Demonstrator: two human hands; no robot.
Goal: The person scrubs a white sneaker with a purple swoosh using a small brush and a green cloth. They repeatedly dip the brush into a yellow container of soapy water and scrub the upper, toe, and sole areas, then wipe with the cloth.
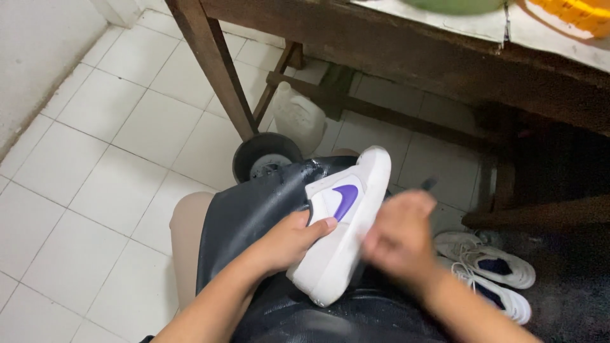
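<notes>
Smooth white leather-look sneaker (346,222) on a glossy (wet-looking) black apron (254,216)

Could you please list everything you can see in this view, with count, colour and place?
sneaker: 1, white with a purple mark on its side, on the lap, sole turned up to the right
black apron: 1, glossy and wet-looking, over the lap
pair of sneakers: 2, white with dark insides, on the floor at right
round bowl: 1, black, on the floor by the table leg
plastic jug: 1, whitish, on the floor under the table
wooden table: 1, dark brown, top of view
tiled floor: white, left
left hand: 1, gripping the sneaker's side
right hand: 1, blurred, at the sneaker's sole; what it holds cannot be told
</notes>
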